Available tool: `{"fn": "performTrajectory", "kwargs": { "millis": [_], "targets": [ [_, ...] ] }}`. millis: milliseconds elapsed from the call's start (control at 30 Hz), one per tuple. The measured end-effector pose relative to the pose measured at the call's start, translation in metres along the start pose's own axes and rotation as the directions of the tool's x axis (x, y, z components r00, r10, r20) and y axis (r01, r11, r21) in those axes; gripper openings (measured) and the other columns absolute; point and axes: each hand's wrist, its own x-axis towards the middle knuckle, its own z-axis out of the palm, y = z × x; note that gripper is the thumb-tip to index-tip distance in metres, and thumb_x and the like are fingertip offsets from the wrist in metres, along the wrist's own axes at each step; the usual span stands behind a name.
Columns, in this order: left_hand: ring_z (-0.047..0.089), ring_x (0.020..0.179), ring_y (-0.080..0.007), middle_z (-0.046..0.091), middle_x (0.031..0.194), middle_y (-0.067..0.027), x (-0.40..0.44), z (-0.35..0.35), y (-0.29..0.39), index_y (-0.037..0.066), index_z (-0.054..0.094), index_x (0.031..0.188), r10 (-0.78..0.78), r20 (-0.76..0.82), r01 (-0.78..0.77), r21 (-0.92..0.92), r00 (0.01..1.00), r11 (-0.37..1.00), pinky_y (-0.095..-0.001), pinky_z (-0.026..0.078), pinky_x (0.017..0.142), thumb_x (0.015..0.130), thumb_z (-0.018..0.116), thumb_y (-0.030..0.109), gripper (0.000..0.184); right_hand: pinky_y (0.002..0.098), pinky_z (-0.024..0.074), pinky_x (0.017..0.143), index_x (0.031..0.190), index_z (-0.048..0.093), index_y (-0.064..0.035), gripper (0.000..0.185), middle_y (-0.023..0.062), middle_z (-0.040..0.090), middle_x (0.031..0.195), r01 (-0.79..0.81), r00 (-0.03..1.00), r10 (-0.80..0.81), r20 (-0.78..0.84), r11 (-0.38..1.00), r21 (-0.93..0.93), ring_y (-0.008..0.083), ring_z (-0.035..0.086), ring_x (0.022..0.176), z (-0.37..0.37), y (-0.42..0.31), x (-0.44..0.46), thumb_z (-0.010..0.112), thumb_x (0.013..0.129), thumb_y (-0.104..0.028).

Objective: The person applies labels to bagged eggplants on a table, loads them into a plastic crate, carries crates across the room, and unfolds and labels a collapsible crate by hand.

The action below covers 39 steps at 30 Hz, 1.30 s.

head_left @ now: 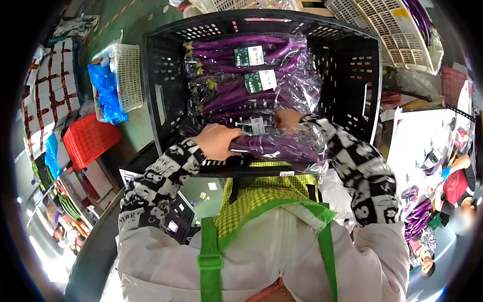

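Note:
A black plastic crate [353, 63] stands in front of me with several clear bags of long purple eggplants in it. Two labelled bags, the upper bag [226, 54] and the middle bag [226, 90], lie side by side toward the far end. At the crate's near side, my left hand [217, 142] is closed on the left end of another bag of eggplants [276, 147]. My right hand [290, 121] is curled at that bag's far edge, by its label, with its fingertips partly hidden. Crinkled plastic covers the right end of this bag.
To the left are a white basket [130, 75] with a blue plastic bag and a red crate [90, 138]. Cream baskets [397, 35] stand at the upper right. Loose eggplants [418, 219] lie on the right, where other people's hands show.

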Motion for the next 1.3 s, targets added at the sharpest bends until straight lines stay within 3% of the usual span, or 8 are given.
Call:
{"fn": "performTrajectory", "kwargs": {
  "millis": [133,267,367,500,700,933,1033,1300],
  "targets": [
    [0.062,0.086,-0.0340,0.064,0.085,-0.0173,0.051,0.008,-0.016,0.001,0.054,0.107,-0.057,0.083,0.050,0.080,0.995,0.996,-0.0431,0.047,0.079,0.071,0.072,0.037,0.054,0.0364,0.0516,0.071,0.096,0.055,-0.0015,0.020,0.0151,0.061,0.090,0.009,0.999,-0.002,-0.055,0.992,0.125,0.0249,0.063,0.077,-0.095,-0.055,-0.082,0.054,0.077,-0.002],
    [0.063,0.070,-0.0299,0.062,0.073,-0.0139,0.096,0.011,-0.005,-0.006,0.049,0.109,-0.341,-0.007,0.337,0.169,0.940,0.926,-0.0402,0.050,0.069,0.066,0.069,0.062,0.083,0.0472,0.0392,0.095,0.128,0.040,-0.0076,0.062,0.0157,0.051,0.119,0.148,0.676,-0.413,-0.611,0.888,-0.436,0.0312,0.050,0.113,-0.124,-0.078,-0.076,0.063,0.069,-0.009],
    [0.060,0.066,-0.0284,0.061,0.074,-0.0122,0.092,0.029,-0.009,-0.006,0.049,0.110,-0.086,-0.402,0.176,0.192,0.911,0.965,-0.0404,0.049,0.069,0.066,0.066,0.067,0.088,0.0497,0.0335,0.096,0.133,0.034,-0.0055,0.073,0.0175,0.048,0.117,-0.026,0.771,-0.317,-0.552,0.851,-0.525,0.0337,0.047,0.112,-0.108,-0.069,-0.023,0.063,0.066,-0.010],
    [0.038,0.116,-0.0380,0.044,0.118,-0.0231,0.059,0.048,-0.006,-0.008,0.041,0.123,0.003,-0.461,0.077,0.155,0.887,0.985,-0.0426,0.034,0.096,0.071,0.073,0.037,0.075,0.0415,0.0378,0.081,0.094,0.052,-0.0051,0.020,0.0098,0.056,0.084,-0.015,0.689,-0.469,-0.552,0.753,-0.658,0.0260,0.055,0.086,-0.075,-0.066,0.006,0.053,0.074,-0.008],
    [0.062,0.068,-0.0230,0.061,0.078,-0.0104,-0.003,0.000,0.020,0.001,0.060,0.085,0.319,-0.821,-0.480,0.063,0.474,0.875,-0.0324,0.052,0.063,0.072,0.064,-0.004,0.014,0.0373,0.0395,0.065,0.086,0.057,-0.0053,0.024,0.0089,0.049,0.080,0.413,0.539,-0.671,-0.509,0.737,-0.535,0.0249,0.050,0.073,-0.024,-0.083,-0.056,0.059,0.062,-0.010],
    [0.065,0.067,-0.0235,0.066,0.075,-0.0162,0.120,-0.018,-0.072,0.001,0.067,0.075,0.035,-0.305,-0.158,-0.391,0.952,0.907,-0.0338,0.050,0.065,0.080,0.065,0.028,0.028,0.0373,0.0412,0.069,0.080,0.056,-0.0074,0.014,0.0087,0.050,0.081,0.482,0.598,-0.693,-0.402,0.712,-0.511,0.0247,0.053,0.079,-0.017,-0.087,-0.064,0.058,0.068,-0.014],
    [0.064,0.076,-0.0329,0.066,0.081,-0.0157,0.157,-0.022,-0.051,0.009,0.069,0.078,-0.284,-0.435,0.273,-0.088,0.854,0.958,-0.0419,0.050,0.071,0.078,0.062,0.037,0.029,0.0386,0.0425,0.072,0.079,0.058,-0.0066,0.019,0.0107,0.052,0.083,0.466,0.620,-0.641,-0.452,0.764,-0.446,0.0276,0.054,0.084,-0.029,-0.081,-0.053,0.064,0.066,-0.019],
    [0.064,0.070,-0.0281,0.065,0.073,-0.0092,0.100,-0.027,-0.066,0.010,0.065,0.074,-0.271,-0.670,0.240,-0.141,0.691,0.960,-0.0396,0.049,0.063,0.073,0.066,0.029,0.019,0.0421,0.0439,0.080,0.092,0.059,-0.0071,0.039,0.0082,0.052,0.095,0.386,0.759,-0.498,-0.419,0.863,-0.326,0.0271,0.052,0.095,-0.041,-0.075,-0.037,0.075,0.068,-0.034]
  ]
}}
